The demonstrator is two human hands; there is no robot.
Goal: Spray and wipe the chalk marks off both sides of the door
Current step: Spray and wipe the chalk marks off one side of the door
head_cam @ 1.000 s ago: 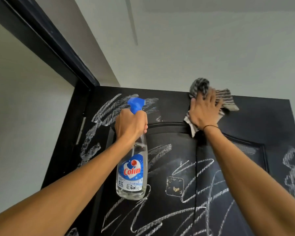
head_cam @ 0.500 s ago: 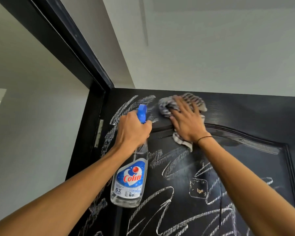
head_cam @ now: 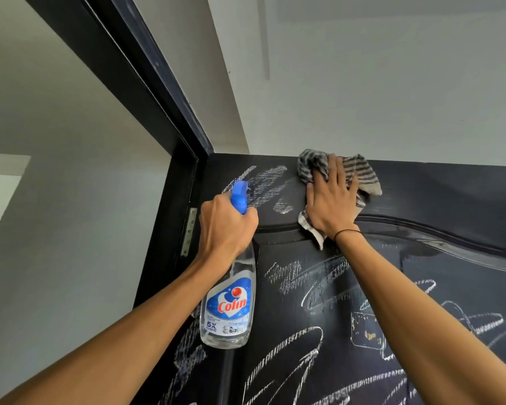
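Chalk marks [head_cam: 263, 185] streak the black panelled door [head_cam: 450, 194] near its top. My right hand [head_cam: 332, 206] presses a striped grey cloth [head_cam: 360, 173] flat, fingers spread; my left hand [head_cam: 225, 226] grips the clear spray bottle [head_cam: 230, 305]. Wiping is under way; next, sweep left.

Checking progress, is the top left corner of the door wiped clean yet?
No, chalk marks remain there, left of the cloth.

One spray bottle [head_cam: 228, 305], one striped cloth [head_cam: 360, 173], one door [head_cam: 450, 200], two hands.
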